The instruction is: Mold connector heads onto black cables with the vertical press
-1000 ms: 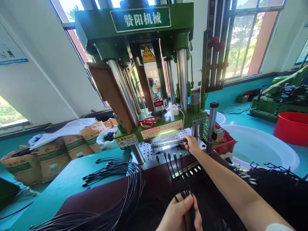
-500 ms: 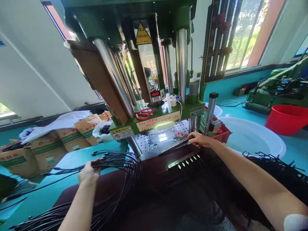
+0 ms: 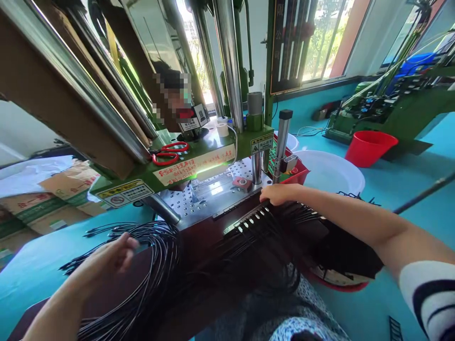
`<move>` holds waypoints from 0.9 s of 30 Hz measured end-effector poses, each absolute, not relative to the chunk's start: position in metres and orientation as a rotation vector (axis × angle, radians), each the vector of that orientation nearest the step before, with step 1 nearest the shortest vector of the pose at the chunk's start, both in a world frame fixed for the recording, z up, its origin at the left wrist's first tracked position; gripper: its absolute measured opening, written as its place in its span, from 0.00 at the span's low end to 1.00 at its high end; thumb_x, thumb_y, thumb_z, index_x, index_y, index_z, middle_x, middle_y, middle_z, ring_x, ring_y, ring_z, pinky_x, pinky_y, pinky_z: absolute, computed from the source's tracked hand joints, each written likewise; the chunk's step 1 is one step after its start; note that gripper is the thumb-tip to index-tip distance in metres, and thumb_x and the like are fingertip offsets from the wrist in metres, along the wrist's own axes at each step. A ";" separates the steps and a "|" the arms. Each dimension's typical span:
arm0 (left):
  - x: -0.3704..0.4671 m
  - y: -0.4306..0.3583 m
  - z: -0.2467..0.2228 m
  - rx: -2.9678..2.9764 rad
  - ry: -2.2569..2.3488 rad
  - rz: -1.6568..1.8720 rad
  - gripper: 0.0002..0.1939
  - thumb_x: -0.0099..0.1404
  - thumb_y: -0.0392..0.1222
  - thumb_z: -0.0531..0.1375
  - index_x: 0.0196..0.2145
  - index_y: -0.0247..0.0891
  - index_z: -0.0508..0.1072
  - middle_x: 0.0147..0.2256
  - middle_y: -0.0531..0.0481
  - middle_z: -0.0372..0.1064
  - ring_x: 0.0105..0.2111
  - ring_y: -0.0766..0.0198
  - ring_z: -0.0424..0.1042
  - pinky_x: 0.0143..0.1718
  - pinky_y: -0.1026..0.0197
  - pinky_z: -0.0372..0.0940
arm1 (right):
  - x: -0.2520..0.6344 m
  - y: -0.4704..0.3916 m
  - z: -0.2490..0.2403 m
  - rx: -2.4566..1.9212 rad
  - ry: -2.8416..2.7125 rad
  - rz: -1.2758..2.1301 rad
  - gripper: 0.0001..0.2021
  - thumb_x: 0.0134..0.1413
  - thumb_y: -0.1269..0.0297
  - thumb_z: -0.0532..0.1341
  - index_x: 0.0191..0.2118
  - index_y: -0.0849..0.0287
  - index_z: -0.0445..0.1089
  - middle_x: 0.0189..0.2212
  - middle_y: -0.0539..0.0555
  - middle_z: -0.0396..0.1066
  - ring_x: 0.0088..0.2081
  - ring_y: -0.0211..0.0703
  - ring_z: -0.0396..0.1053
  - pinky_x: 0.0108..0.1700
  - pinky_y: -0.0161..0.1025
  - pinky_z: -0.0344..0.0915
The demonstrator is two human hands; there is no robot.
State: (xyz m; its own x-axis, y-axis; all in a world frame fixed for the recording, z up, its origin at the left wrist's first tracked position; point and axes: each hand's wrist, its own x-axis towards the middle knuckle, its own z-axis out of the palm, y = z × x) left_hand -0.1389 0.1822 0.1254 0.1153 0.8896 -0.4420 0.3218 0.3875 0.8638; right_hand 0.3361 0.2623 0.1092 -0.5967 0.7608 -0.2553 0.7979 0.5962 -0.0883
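Observation:
My left hand (image 3: 115, 253) hovers beside a bundle of black cables (image 3: 161, 241) at the left of the dark table (image 3: 199, 241). Its fingers are loosely curled and apart, with nothing seen between them. My right hand (image 3: 275, 194) is closed on the right end of a long dark bar (image 3: 236, 206), which lies along the front edge of the perforated metal plate (image 3: 177, 203). Just in front of the bar sits a metal strip (image 3: 232, 227) with a row of shiny connectors (image 3: 251, 220), black cables trailing from them toward me.
A green press (image 3: 199, 154) with steel columns stands ahead, red-handled scissors (image 3: 170, 154) on its ledge. Beyond my right hand are a red crate (image 3: 300, 173) and a white tub (image 3: 329, 173). A red bucket (image 3: 369, 147) stands farther right, cartons (image 3: 31, 208) at left.
The view has shifted right and closer. My left hand has let go of the cable bundle. The dark bar, earlier slanting over the plate's edge, now lies along it, my right hand still on its end.

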 end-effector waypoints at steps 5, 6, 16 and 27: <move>-0.005 0.129 0.134 1.566 1.185 0.334 0.16 0.58 0.52 0.54 0.36 0.38 0.70 0.31 0.52 0.71 0.32 0.66 0.66 0.33 0.66 0.59 | 0.330 0.241 0.109 1.197 2.610 -0.134 0.19 0.45 0.80 0.52 0.45 0.64 0.66 0.39 0.62 0.67 0.42 0.52 0.65 0.40 0.43 0.58; 0.019 0.121 0.131 1.608 1.138 0.309 0.16 0.57 0.50 0.56 0.38 0.38 0.70 0.37 0.50 0.70 0.37 0.64 0.66 0.38 0.64 0.59 | 0.327 0.240 0.112 1.188 2.597 -0.127 0.19 0.44 0.79 0.53 0.44 0.63 0.66 0.38 0.62 0.67 0.42 0.53 0.65 0.40 0.43 0.58; 0.111 0.099 0.095 1.053 1.156 0.872 0.19 0.48 0.48 0.64 0.35 0.37 0.64 0.34 0.48 0.66 0.33 0.65 0.66 0.36 0.62 0.60 | 0.322 0.255 0.162 1.500 2.543 -0.108 0.17 0.40 0.73 0.53 0.38 0.59 0.69 0.36 0.58 0.71 0.38 0.51 0.68 0.31 0.37 0.58; 0.169 0.169 0.091 0.506 0.479 0.701 0.17 0.54 0.43 0.61 0.42 0.37 0.65 0.36 0.40 0.72 0.34 0.53 0.72 0.31 0.57 0.61 | 0.273 0.323 0.173 1.605 2.659 -0.241 0.08 0.50 0.67 0.58 0.36 0.61 0.70 0.33 0.53 0.70 0.34 0.40 0.67 0.32 0.34 0.60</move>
State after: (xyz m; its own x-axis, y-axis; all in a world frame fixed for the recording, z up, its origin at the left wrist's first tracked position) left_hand 0.1686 0.1689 0.0912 0.6677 0.7042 -0.2412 -0.4809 0.6555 0.5823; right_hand 0.2729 0.3227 0.1725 -0.4689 0.8773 -0.1025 0.8814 0.4573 -0.1181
